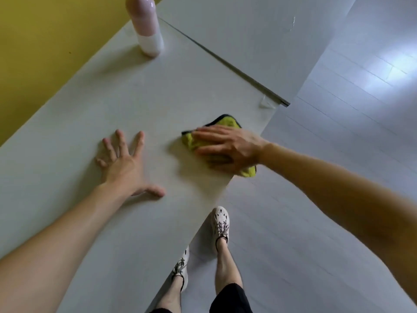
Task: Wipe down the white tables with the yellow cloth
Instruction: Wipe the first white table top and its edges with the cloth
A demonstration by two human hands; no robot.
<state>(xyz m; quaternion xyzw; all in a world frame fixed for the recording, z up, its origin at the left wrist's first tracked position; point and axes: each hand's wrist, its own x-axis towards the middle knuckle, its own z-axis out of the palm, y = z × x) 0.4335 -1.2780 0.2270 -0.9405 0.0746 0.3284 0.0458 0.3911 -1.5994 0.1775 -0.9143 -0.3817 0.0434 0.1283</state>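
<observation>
yellow cloth (228,123) overhangs white table (112,105) edge under right hand (230,147).

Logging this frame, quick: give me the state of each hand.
Left hand: open, fingers spread, resting flat on the white table.
Right hand: open, straight fingers pressing the yellow cloth onto the table.

Random stuff around here: pink-and-white bottle (146,26), standing upright
Yellow wall (45,41) just left of the bottle, pale plank floor (349,109) off to its right, white lace-up shoes (220,222) well below it.
</observation>
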